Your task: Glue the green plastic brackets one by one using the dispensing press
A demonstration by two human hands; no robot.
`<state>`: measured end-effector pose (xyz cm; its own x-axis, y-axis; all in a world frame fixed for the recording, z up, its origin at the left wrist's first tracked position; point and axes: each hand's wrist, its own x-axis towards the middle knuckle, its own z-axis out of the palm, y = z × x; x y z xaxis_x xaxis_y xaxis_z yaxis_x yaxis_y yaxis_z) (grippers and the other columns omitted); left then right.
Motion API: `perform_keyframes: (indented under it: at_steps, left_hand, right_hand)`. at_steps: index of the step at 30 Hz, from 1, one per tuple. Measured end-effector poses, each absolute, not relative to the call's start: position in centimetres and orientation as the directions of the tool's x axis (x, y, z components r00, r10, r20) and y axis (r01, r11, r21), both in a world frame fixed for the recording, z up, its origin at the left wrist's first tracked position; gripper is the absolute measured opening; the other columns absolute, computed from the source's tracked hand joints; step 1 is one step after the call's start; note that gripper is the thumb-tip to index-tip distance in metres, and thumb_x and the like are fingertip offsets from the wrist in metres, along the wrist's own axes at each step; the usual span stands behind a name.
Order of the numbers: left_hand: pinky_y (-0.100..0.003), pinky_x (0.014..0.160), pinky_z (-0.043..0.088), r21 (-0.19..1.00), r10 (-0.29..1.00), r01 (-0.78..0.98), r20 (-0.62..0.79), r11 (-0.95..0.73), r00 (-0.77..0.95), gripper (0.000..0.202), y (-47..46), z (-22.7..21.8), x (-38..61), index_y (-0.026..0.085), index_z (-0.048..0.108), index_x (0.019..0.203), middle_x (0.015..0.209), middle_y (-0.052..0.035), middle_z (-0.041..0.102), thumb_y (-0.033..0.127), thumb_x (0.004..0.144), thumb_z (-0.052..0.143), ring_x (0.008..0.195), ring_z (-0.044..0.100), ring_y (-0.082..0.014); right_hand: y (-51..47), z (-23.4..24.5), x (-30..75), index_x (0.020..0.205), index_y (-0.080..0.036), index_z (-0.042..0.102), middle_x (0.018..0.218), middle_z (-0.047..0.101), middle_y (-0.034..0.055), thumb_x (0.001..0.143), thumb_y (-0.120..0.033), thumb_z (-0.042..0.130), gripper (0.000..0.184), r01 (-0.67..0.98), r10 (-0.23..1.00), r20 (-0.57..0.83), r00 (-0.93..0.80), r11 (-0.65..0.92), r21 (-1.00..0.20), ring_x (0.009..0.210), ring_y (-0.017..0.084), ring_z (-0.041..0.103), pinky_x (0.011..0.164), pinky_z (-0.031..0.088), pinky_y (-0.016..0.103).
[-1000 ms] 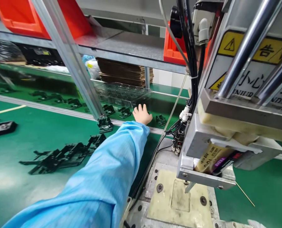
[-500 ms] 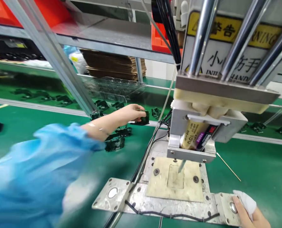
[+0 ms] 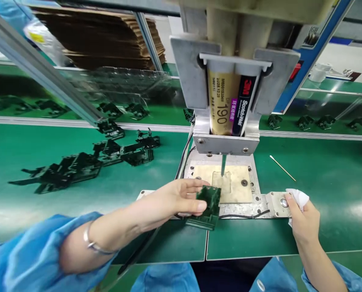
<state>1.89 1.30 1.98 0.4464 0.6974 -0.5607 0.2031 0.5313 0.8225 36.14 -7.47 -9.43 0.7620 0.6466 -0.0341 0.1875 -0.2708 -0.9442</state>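
My left hand [image 3: 181, 200] grips a dark plastic part [image 3: 210, 207] between thumb and fingers, just in front of the dispenser's base plate. Above that plate hangs an adhesive cartridge [image 3: 229, 101] in a metal holder, its greenish nozzle [image 3: 223, 165] pointing down at a cream fixture block [image 3: 237, 194] with a shallow recess. My right hand [image 3: 304, 219] is closed around a white wipe [image 3: 299, 198], its thumb beside the round metal button [image 3: 284, 202] on the right end of the base. The left end of the base is mostly hidden behind my left hand.
Several dark plastic parts [image 3: 77, 168] lie in a row on the green table at left. More dark parts [image 3: 304, 121] sit behind the rail at the back. A cotton swab [image 3: 283, 168] lies right of the dispenser. Black cables [image 3: 184, 156] run along its left side.
My left hand has brought the dark plastic part from the back of the table to the front of the dispenser. My right hand stays by the right button with the wipe. The view has tilted down.
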Motion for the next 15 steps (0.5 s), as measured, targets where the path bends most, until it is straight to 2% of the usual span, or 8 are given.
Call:
perform_keyframes:
  at_steps: [2,6,8,10,12,15]
  left_hand:
    - [-0.032,0.081,0.059,0.811,0.686,0.177,-0.570,0.558,0.451,0.077,2.3,2.1,3.5,0.017,0.069,0.120,0.120,-0.0132,0.068,0.036,0.051,0.099,0.106,0.068,-0.0267]
    - [-0.035,0.091,0.056,0.863,0.715,0.136,-0.483,0.487,0.506,0.066,4.4,1.8,5.0,0.018,0.066,0.112,0.109,-0.0080,0.068,0.034,0.056,0.096,0.100,0.067,-0.0227]
    - [-0.036,0.092,0.054,0.915,0.747,0.155,-0.396,0.374,0.534,0.067,5.0,1.1,5.2,0.017,0.061,0.114,0.103,-0.0067,0.067,0.036,0.058,0.094,0.096,0.066,-0.0215]
    - [-0.039,0.090,0.054,0.945,0.805,0.249,-0.315,0.214,0.503,0.074,5.3,0.1,5.4,0.018,0.055,0.121,0.098,-0.0054,0.064,0.040,0.060,0.092,0.092,0.063,-0.0217]
    - [-0.043,0.090,0.053,0.933,0.850,0.350,-0.249,0.082,0.464,0.081,5.2,-0.9,5.5,0.020,0.048,0.129,0.096,-0.0046,0.060,0.045,0.063,0.088,0.091,0.062,-0.0229]
    - [-0.046,0.093,0.053,0.912,0.861,0.409,-0.199,-0.012,0.469,0.081,4.8,-1.3,5.7,0.020,0.046,0.134,0.102,-0.0076,0.060,0.050,0.068,0.082,0.095,0.063,-0.0255]
  right_hand:
    - [-7.5,-9.6,36.2,0.097,-0.016,0.078,0.090,0.077,0.0113,0.064,-0.069,0.079,0.063,0.207,0.665,0.001,0.747,-0.232,-0.950,0.086,0.031,0.071,0.077,0.055,0.039]
    - [-7.3,-9.7,36.1,0.094,-0.015,0.079,0.089,0.077,0.0119,0.067,-0.068,0.079,0.059,0.236,0.684,0.051,0.728,-0.180,-0.955,0.082,0.029,0.071,0.072,0.057,0.037]
    - [-7.2,-9.7,36.2,0.094,-0.015,0.079,0.090,0.077,0.0124,0.066,-0.068,0.079,0.060,0.230,0.685,0.043,0.727,-0.184,-0.956,0.083,0.030,0.072,0.074,0.057,0.038]
    - [-7.2,-9.9,36.3,0.094,-0.015,0.079,0.092,0.077,0.0130,0.065,-0.068,0.079,0.060,0.222,0.686,0.025,0.727,-0.199,-0.954,0.085,0.031,0.072,0.076,0.057,0.039]
    - [-7.2,-10.0,36.4,0.095,-0.015,0.079,0.093,0.078,0.0132,0.065,-0.069,0.078,0.062,0.215,0.693,0.006,0.721,-0.214,-0.953,0.087,0.032,0.072,0.078,0.057,0.040]
    - [-7.2,-10.1,36.5,0.096,-0.015,0.079,0.094,0.077,0.0134,0.064,-0.070,0.078,0.064,0.199,0.698,-0.017,0.716,-0.227,-0.953,0.087,0.032,0.072,0.078,0.057,0.040]
